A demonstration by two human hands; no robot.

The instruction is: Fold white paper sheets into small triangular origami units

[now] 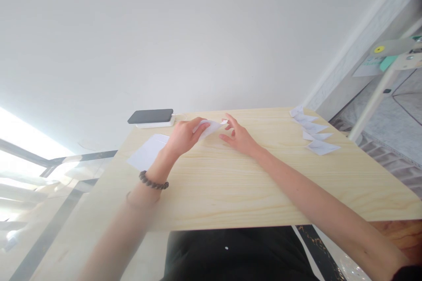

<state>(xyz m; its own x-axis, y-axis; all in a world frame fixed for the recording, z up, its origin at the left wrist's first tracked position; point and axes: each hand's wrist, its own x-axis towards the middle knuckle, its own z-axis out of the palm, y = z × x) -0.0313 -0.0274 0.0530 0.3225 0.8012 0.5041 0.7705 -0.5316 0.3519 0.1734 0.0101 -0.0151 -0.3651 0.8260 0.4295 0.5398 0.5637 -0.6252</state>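
Note:
My left hand [188, 135] pinches a folded white paper piece [211, 128] between thumb and fingers, a little above the table. The paper narrows to a small tip that points right. Close by that tip is my right hand [239, 137], its fingers apart and curved; whether a fingertip touches the tip I cannot tell. Flat white sheets of paper [148, 151] lie on the table to the left, partly covered by my left wrist. Several folded white paper pieces [323, 147] lie in an overlapping row at the right.
A black phone [150, 116] rests on a white box [156, 124] at the table's back left, with a white cable beside it. The light wooden table [231, 193] stands against a pale wall [211, 44]. A metal-framed object [376, 101] stands beyond the right edge.

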